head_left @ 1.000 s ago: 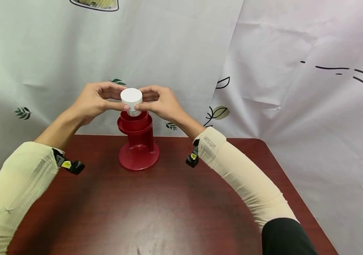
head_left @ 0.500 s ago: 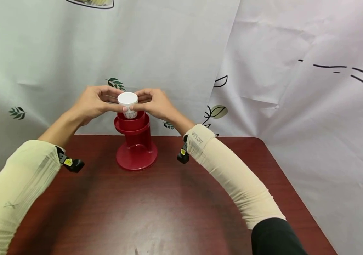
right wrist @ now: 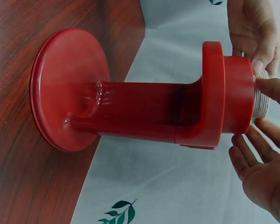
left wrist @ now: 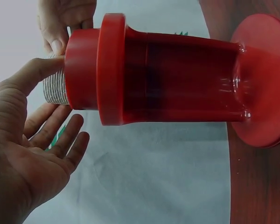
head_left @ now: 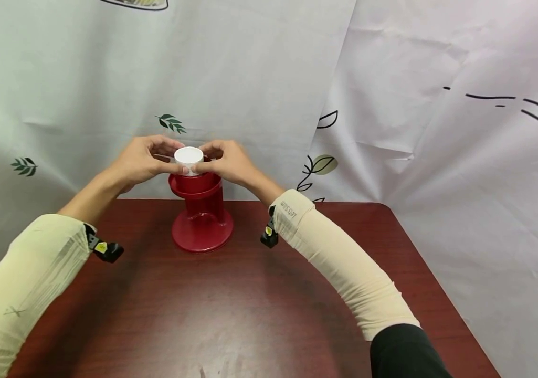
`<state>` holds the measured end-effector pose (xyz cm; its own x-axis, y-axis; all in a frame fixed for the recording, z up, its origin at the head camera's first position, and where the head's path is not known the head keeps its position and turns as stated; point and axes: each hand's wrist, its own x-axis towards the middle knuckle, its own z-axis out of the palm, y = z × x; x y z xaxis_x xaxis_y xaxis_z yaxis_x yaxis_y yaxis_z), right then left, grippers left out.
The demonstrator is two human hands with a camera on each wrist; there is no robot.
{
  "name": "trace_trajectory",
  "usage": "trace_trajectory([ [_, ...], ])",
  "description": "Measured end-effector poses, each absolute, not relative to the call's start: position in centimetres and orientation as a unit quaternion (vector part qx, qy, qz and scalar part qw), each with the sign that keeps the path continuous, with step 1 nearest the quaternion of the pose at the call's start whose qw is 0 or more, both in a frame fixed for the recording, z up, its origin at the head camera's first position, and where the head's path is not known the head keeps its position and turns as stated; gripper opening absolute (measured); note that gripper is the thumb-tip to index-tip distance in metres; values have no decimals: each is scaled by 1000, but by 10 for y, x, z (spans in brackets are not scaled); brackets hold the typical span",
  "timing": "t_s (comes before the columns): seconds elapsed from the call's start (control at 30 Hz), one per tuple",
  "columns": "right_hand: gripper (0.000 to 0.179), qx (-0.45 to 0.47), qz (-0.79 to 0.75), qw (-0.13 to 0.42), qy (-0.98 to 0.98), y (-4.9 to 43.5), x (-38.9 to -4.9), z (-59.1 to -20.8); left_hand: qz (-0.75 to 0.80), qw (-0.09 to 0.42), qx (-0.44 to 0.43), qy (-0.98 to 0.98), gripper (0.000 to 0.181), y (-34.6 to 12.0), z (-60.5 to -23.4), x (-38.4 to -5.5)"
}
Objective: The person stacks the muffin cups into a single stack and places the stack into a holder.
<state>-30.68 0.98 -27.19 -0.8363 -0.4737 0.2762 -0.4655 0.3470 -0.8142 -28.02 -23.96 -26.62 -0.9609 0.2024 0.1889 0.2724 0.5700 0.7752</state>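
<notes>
A white round piece with a ridged side [head_left: 189, 156] sits low in the open top of a red stand [head_left: 202, 231]. Its flat white top faces up. My left hand [head_left: 138, 161] holds it from the left, thumb in front and fingers behind. Opposite, my right hand [head_left: 233, 164] grips it in the same way, and the two thumb tips nearly meet at its front. In the left wrist view, fine ridges [left wrist: 55, 88] show between the thumbs and the red collar [left wrist: 84, 70]; the lower part is hidden inside. Fingers of the right hand [right wrist: 263, 158] spread beside the collar.
The stand's round base [right wrist: 70, 88] rests on a dark red wooden table [head_left: 231, 304] near its back edge. A pale cloth with printed leaves [head_left: 269, 68] hangs behind. Black cameras [head_left: 108, 252] are strapped over the cream sleeves [head_left: 46, 278].
Both hands have lowered with the white piece, which now sits deeper in the red collar, hiding most of its ridged side. The red stand stays in place.
</notes>
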Motion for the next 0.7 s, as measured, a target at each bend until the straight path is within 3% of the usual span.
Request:
trace_trajectory([
  [0.7,49,-260,-463,32,847,13,-306,-277,-433,-12,-116,-894,61,-237,-275,-283],
])
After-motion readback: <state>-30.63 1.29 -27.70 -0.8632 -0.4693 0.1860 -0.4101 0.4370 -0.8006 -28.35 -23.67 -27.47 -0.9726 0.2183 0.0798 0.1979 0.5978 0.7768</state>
